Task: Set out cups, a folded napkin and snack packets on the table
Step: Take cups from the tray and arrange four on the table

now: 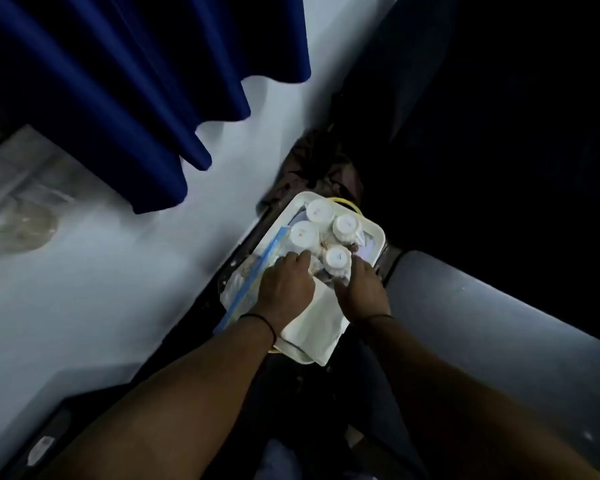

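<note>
Two bare forearms reaching in from the bottom edge, a dark band on each wrist. Left hand [286, 282] palm down, fingers spread flat on a clear packet [246, 289] with a blue strip, at the tray's left side. Right hand [361, 289] just beside it, curled against the nearest cup [337, 258]; cannot tell whether gripping it or only touching. Four white cups in all, upside down, clustered at the far end of a white tray [374, 233]. Folded white napkin [312, 327] at the tray's near end, partly under both wrists. Blue curtain [125, 81] hanging at upper left over a pale floor [118, 289]. Dim and blurred throughout.
</note>
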